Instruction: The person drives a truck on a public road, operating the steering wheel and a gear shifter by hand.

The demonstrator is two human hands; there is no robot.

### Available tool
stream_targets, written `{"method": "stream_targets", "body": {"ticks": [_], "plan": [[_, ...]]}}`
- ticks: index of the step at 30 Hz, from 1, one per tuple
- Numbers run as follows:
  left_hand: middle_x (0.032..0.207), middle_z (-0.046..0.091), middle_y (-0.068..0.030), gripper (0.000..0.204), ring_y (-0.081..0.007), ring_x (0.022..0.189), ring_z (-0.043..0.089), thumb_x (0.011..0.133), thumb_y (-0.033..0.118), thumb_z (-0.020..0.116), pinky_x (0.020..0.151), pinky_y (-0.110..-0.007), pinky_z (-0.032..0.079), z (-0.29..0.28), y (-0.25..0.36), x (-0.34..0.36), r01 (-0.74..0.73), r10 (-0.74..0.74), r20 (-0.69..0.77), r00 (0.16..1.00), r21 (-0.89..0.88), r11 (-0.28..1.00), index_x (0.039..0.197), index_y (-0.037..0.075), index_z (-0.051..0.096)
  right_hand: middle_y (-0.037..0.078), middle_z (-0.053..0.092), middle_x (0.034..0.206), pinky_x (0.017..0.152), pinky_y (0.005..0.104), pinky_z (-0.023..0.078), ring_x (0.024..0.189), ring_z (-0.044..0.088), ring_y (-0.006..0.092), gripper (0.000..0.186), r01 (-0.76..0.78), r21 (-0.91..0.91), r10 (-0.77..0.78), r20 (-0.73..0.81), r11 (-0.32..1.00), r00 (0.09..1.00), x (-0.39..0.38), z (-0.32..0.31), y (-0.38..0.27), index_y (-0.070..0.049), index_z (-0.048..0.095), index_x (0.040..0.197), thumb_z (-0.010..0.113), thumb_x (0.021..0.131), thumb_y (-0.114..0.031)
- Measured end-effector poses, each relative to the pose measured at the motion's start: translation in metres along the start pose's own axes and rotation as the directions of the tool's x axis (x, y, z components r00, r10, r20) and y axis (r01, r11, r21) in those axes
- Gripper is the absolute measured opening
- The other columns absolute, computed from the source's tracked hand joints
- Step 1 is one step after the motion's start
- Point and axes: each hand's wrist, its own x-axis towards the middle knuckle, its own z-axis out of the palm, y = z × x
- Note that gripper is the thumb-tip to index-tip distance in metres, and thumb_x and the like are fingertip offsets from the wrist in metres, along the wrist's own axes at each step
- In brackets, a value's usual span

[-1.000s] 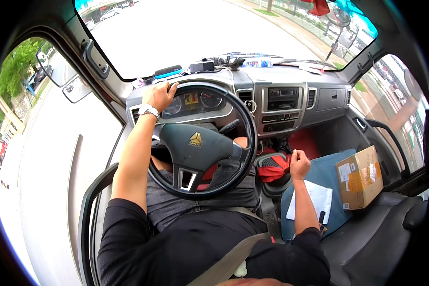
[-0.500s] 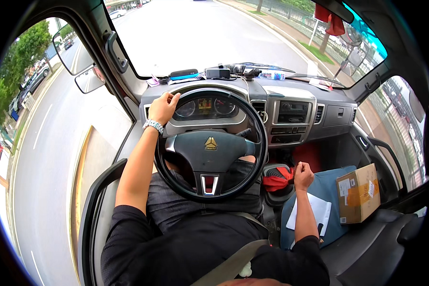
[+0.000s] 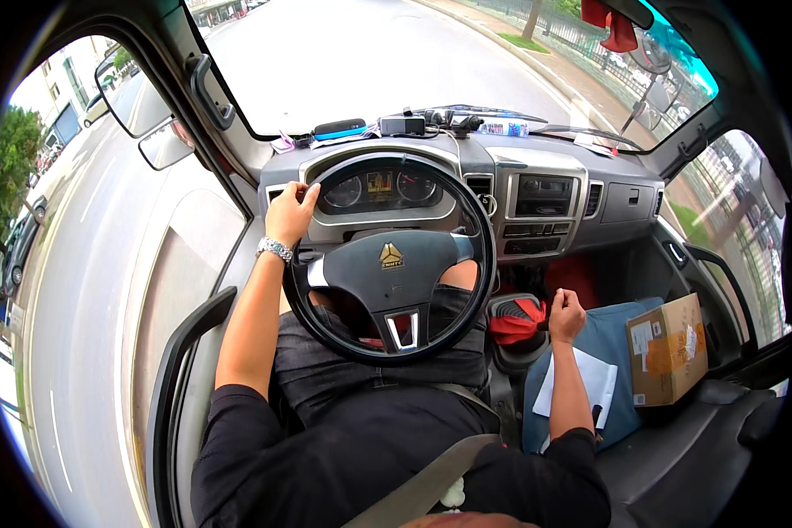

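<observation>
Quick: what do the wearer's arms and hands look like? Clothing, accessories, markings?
Left hand: no glove; silver-coloured linked band on the wrist, watch or bracelet, face not clear. Right hand: no glove, no wristband visible. Both arms: short black sleeves, forearms uncovered. No cables visible on either. Rings or small markings on the fingers: too small to tell.

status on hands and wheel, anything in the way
Left hand on steering wheel, upper left rim. Right hand curled beside red cloth. Cardboard box farther right, clear of both hands.
</observation>
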Motion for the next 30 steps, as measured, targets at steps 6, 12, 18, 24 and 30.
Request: {"method": "stream_targets", "body": {"ticks": [6,12,18,24,30], "plan": [[0.089,0.077,-0.0163,0.046,-0.0342,0.085,0.074,0.100,0.048,0.065,0.078,-0.042,0.056,0.001,0.011,0.002,0.054,-0.053,0.032,0.998,-0.024,0.998,0.107,0.002,0.072,0.010,0.071,0.072,0.063,0.0438,0.052,0.067,0.069,0.0315,0.020,-0.013,-0.004,0.013,-0.007,1.000,1.000,0.003,0.000,0.004,-0.011,0.073,0.088,0.067,0.096,-0.029],[0.090,0.077,-0.0176,0.045,-0.0386,0.084,0.073,0.100,0.049,0.063,0.076,-0.045,0.056,0.007,0.021,0.019,-0.066,0.067,-0.009,0.998,0.065,0.996,0.101,0.005,0.073,0.010,0.071,0.072,0.064,0.0439,0.052,0.067,0.069,0.0318,0.020,-0.023,-0.012,0.023,0.006,1.000,1.000,0.003,0.006,0.006,-0.011,0.073,0.089,0.068,0.096,-0.029],[0.086,0.076,-0.0148,0.044,-0.0368,0.082,0.073,0.101,0.049,0.061,0.073,-0.046,0.056,0.007,0.042,0.038,-0.164,0.160,0.036,0.986,0.179,0.970,0.094,0.008,0.072,0.010,0.071,0.073,0.065,0.0443,0.052,0.068,0.069,0.0323,0.019,-0.029,0.010,0.029,0.010,1.000,1.000,0.006,0.010,0.002,-0.010,0.072,0.089,0.068,0.096,-0.027],[0.080,0.073,-0.0152,0.043,-0.0378,0.076,0.071,0.100,0.048,0.062,0.068,-0.047,0.054,0.017,0.039,0.042,-0.261,0.261,0.026,0.965,0.209,0.942,0.086,0.008,0.069,0.010,0.072,0.074,0.065,0.0436,0.053,0.068,0.070,0.0320,0.018,-0.029,-0.003,0.029,0.012,1.000,1.000,0.003,0.007,0.004,-0.011,0.073,0.090,0.068,0.095,-0.027],[0.081,0.073,-0.0153,0.046,-0.0374,0.076,0.071,0.101,0.050,0.059,0.069,-0.048,0.056,0.027,0.049,0.052,-0.347,0.349,0.042,0.936,0.269,0.898,0.083,0.008,0.068,0.010,0.071,0.072,0.065,0.0429,0.053,0.067,0.070,0.0312,0.018,-0.051,-0.006,0.051,-0.011,0.999,0.999,0.003,0.008,0.001,-0.011,0.074,0.089,0.069,0.095,-0.028]]}}
